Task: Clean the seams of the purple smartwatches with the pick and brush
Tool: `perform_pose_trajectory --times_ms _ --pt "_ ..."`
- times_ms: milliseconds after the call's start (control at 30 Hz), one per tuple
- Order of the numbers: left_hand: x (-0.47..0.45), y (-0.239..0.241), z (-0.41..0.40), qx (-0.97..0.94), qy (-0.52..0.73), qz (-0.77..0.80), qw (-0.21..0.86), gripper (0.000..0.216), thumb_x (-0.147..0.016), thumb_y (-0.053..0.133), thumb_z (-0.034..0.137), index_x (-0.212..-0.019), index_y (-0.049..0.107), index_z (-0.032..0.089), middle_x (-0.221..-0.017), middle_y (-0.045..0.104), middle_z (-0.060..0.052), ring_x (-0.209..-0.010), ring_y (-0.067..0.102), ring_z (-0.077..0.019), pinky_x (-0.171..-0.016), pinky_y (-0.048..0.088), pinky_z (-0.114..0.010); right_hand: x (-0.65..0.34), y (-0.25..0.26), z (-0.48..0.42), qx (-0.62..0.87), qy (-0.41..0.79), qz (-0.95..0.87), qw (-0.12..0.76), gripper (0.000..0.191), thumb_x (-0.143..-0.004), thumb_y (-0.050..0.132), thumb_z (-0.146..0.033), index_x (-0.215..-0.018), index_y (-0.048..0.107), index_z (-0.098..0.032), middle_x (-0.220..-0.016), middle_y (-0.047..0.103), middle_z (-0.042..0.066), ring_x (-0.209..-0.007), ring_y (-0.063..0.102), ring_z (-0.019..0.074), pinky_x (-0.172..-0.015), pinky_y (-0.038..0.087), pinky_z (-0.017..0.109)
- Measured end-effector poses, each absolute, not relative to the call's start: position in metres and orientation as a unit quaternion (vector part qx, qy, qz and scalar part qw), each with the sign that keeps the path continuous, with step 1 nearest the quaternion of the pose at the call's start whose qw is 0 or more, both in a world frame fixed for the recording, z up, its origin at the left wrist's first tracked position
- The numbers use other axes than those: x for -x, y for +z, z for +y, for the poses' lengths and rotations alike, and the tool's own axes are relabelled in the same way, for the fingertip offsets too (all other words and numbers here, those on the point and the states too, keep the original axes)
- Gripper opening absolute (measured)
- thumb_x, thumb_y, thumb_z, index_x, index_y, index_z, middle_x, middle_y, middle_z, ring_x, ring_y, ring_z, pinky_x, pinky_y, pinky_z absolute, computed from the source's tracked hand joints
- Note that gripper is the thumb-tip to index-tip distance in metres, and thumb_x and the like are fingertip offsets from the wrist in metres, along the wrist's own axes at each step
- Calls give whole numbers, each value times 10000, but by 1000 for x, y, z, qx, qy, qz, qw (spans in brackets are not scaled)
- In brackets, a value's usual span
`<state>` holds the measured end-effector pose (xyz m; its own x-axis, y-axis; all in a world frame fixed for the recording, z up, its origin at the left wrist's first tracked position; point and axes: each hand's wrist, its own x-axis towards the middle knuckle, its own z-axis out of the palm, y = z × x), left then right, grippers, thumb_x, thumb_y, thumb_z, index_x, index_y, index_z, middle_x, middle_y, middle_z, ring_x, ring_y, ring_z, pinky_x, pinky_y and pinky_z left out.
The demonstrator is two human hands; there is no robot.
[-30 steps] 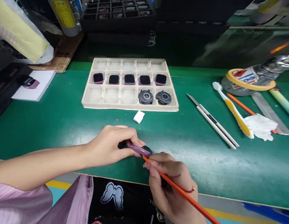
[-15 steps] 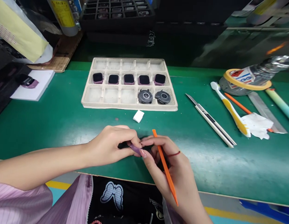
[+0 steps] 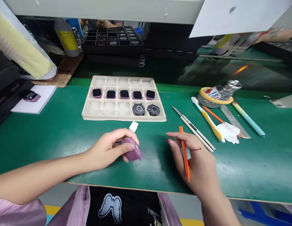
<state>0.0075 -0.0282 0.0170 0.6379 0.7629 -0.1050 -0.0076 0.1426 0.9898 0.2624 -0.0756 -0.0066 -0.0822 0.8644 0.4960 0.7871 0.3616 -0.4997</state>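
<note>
The right hand (image 3: 193, 163) has moved off the purple watch case (image 3: 133, 150), pinched by the left hand (image 3: 105, 149) between thumb and fingers; right fingers (image 3: 176, 140) hold an orange spudger (image 3: 184, 153); green bench mat (image 3: 54, 150) beneath; pulp tray (image 3: 89, 108) beyond.

Lilac pinstriped sleeve (image 3: 16, 214) and open lilac smock (image 3: 76, 205) over a black shirt (image 3: 123, 205) with a pale blue butterfly print (image 3: 110, 207); thin red cord bracelet (image 3: 196, 149) at the right wrist.

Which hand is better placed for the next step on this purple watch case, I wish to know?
Probably the right hand: it holds the orange spudger and is free, while the left hand is gripping the purple watch case.
</note>
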Motion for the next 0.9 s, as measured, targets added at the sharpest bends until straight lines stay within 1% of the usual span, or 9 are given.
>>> perform_pose_trajectory --times_ms 200,300,367,467,533,667,700,800,900 --pt "-9 18 -26 -486 289 323 759 377 -880 728 432 -1113 589 169 -795 674 -30 -687 658 -153 -512 521 -211 -333 -1 -30 573 -112 -774 247 350 -990 442 -259 -1287 618 -204 -1113 701 139 -1017 668 307 -848 554 459" --pt "-9 19 -25 -438 316 352 764 405 -826 791 447 -1064 634 160 -853 679 -42 -676 631 -121 -531 454 -188 -365 2 -10 619 -182 -734 213 294 -958 504 -339 -1134 679 -182 -971 721 166 -876 694 338 -682 543 427" --pt "-9 19 -26 -397 336 350 779 388 -807 809 455 -1022 671 163 -901 662 -35 -692 623 -104 -598 463 -204 -384 0 5 618 -185 -734 214 210 -911 559 -367 -842 681 -210 -680 650 115 -572 634 274 -491 452 370" --pt "-8 18 -27 -355 365 322 798 347 -804 820 435 -1025 702 195 -876 612 -1 -697 606 -87 -646 459 -214 -400 -3 26 590 -161 -755 236 325 -897 558 -388 -598 511 -270 -461 446 4 -326 411 151 -373 317 310" --pt "-7 17 -26 -351 368 302 807 341 -818 811 429 -1061 710 212 -834 597 8 -671 587 -76 -627 435 -203 -395 2 34 573 -151 -764 257 332 -927 516 -353 -606 482 -279 -472 457 2 -343 437 154 -389 328 308" --pt "-5 15 -24 -355 366 277 814 368 -828 802 435 -1095 719 195 -799 608 -2 -626 560 -64 -603 418 -194 -346 29 21 550 -144 -770 290 239 -1007 428 -292 -837 593 -261 -710 659 65 -603 640 207 -521 431 310" --pt "-5 15 -24 -351 367 275 816 360 -824 806 432 -1073 724 186 -818 619 -10 -632 568 -66 -602 423 -194 -328 36 13 541 -130 -777 295 242 -1026 423 -296 -873 608 -259 -715 670 47 -603 639 185 -526 435 289" --pt "-5 15 -24 -328 372 268 826 342 -803 825 422 -1016 725 173 -859 638 -26 -665 601 -82 -598 443 -190 -278 50 -10 433 -54 -838 327 375 -1057 364 -284 -725 531 -229 -597 585 -4 -501 552 123 -490 405 243" --pt "-4 17 -23 -295 380 265 836 343 -783 845 409 -994 723 167 -840 638 -20 -653 599 -74 -593 459 -176 -252 52 -16 339 -119 -895 265 483 -1075 305 -323 -673 544 -205 -606 544 -3 -461 471 102 -447 338 242"
